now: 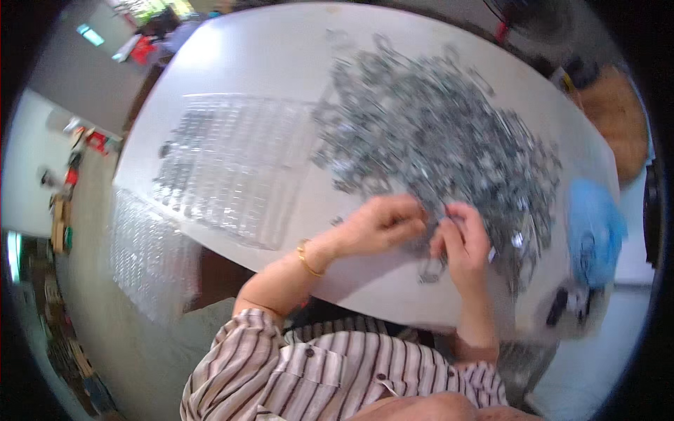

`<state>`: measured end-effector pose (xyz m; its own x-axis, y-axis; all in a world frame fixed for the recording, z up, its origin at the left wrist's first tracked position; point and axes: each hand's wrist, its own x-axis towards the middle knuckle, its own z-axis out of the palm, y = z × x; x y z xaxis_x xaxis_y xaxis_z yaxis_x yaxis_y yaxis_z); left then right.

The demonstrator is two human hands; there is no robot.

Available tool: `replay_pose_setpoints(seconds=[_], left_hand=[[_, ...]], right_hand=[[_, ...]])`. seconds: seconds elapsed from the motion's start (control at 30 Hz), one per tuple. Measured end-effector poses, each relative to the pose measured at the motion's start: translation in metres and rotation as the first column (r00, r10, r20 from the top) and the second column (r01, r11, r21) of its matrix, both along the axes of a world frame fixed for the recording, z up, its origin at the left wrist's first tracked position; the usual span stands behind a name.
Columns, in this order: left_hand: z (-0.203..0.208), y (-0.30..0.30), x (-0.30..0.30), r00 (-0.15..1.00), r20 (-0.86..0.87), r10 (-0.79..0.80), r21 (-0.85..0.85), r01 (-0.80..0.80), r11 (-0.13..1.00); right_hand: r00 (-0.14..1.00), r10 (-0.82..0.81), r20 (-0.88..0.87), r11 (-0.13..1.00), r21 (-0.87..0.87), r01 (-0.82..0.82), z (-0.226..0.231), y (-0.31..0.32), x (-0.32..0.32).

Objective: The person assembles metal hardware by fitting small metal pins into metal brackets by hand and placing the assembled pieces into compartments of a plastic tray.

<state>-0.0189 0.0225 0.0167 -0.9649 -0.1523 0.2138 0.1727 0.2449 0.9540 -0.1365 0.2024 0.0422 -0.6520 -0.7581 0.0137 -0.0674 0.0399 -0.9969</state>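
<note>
Left hand [382,223] and right hand [465,245] curl their fingers [453,237] close together, any grip too blurred to tell, at the near edge of metal parts [435,133] heaped on a white worktop [267,52], right of a clear tray [235,165].

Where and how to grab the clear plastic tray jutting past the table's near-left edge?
Clear plastic tray: probably pinch its free outer edge, coming from the person's left front. It looks thin and broad, and that part juts beyond the white table, so both faces should be reachable.
</note>
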Motion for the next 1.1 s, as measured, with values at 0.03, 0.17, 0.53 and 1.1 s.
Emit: replay_pose_setpoints(seconds=[0.03, 0.17, 0.53, 1.1], left_hand=[[0.000, 0.002, -0.001, 0.999, 0.025, -0.024, 0.030, 0.023, 0.999], [0.007, 0.005, -0.003, 0.999, 0.011, -0.040, -0.087, 0.041, 0.995], [0.010, 0.006, -0.001, 0.981, -0.067, -0.182, -0.129, 0.173, 0.977], [0.009, -0.016, -0.001, 0.996, 0.089, -0.027, 0.809, -0.056, 0.585]], right_hand=[[0.998, 0.023, 0.060, 1.000, -0.005, -0.023, -0.005, 0.003, -0.003], [0.981, 0.093, 0.172, 0.996, -0.026, -0.090, -0.008, 0.017, -0.015], [0.919, -0.016, 0.395, 1.000, -0.019, 0.025, -0.012, 0.018, -0.023], [0.985, -0.006, 0.175, 1.000, -0.010, 0.007, 0.001, -0.001, -0.011]])
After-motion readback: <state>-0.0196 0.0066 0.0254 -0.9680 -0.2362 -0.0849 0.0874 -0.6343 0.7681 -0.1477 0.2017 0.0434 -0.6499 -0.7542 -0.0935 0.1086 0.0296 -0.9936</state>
